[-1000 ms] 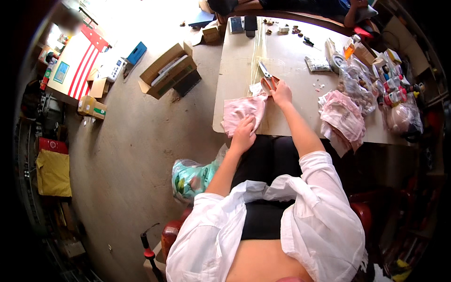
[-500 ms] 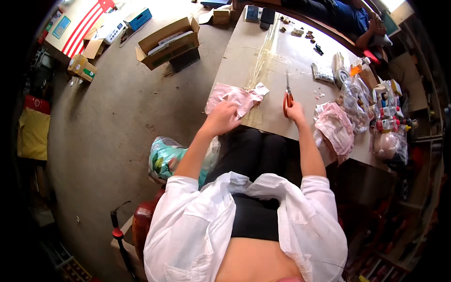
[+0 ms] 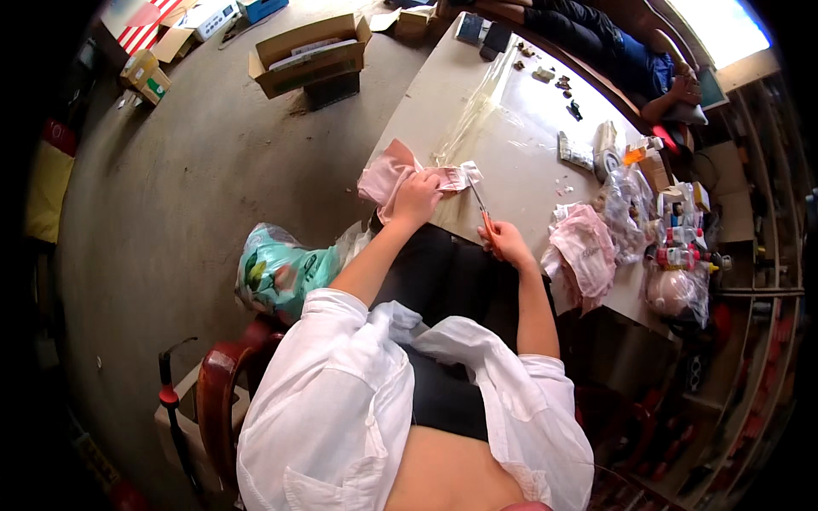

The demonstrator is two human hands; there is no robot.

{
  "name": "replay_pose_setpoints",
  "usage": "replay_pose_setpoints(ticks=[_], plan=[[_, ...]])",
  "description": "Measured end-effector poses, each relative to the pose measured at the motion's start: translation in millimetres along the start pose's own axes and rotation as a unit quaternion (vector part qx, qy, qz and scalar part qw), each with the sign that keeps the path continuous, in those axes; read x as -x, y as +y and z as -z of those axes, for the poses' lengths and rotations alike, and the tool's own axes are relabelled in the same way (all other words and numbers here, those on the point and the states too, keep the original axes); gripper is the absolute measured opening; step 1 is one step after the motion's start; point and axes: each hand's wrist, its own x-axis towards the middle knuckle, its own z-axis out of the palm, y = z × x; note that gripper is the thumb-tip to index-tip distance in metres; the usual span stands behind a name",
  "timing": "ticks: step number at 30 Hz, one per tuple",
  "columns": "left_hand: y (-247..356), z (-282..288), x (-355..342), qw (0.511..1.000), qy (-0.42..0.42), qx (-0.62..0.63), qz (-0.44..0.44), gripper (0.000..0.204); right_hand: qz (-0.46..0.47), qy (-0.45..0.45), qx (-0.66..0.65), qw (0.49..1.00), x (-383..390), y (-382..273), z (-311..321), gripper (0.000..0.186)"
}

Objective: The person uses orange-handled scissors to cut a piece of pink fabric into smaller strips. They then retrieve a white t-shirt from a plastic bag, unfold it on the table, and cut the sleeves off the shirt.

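My left hand (image 3: 416, 194) grips pink fabric (image 3: 385, 175) at the near left part of the table (image 3: 443, 102), fingers curled over it. A narrow pale strip (image 3: 464, 175) of the piece lies out to the right of those fingers. My right hand (image 3: 504, 240) is closed on orange-handled scissors (image 3: 486, 223), their blades pointing away from me to the strip's end. Whether they touch or cut it is unclear. Clear tape or film (image 3: 477, 94) runs along the tabletop beyond the fabric.
A pink garment pile (image 3: 582, 251), bagged items and bottles (image 3: 673, 255) crowd the right side. Small dark pieces and two dark flat objects (image 3: 494, 41) lie at the far end. A person (image 3: 613, 51) reclines behind. Open carton (image 3: 307, 64), teal plastic bag (image 3: 281, 272) and red chair (image 3: 221, 375) are leftward.
My right hand first drew the scissors right, away from the fabric, then angled their tips back to the pale strip. My left hand has shifted on the fabric. The view has turned.
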Motion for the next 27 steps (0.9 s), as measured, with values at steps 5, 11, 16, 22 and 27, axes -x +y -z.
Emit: replay_pose_setpoints(ticks=[5, 11, 16, 22, 27], plan=[[0.6, 8.9, 9.2, 0.999, 0.011, 0.044, 0.031, 0.016, -0.013, -0.013, -0.029, 0.999, 23.9, 1.9, -3.7, 0.046], [6.6, -11.5, 5.5, 0.988, 0.085, 0.084, 0.099, 0.009, -0.069, -0.064, 0.019, 0.995, 39.0, -20.5, 1.9, 0.059], [5.4, -10.8, 5.2, 0.980, 0.074, 0.141, 0.123, 0.008, -0.076, -0.091, 0.113, 0.987, 10.3, -39.6, -4.8, 0.068], [6.9, -1.0, 4.4, 0.974, 0.093, 0.191, 0.078, 0.009, -0.030, -0.139, 0.087, 0.986, -15.2, -45.7, -10.4, 0.068], [0.2, 3.7, 3.2, 0.953, 0.107, 0.272, 0.075, 0.008, -0.035, -0.076, 0.045, 0.995, -2.5, -43.1, -28.8, 0.055]])
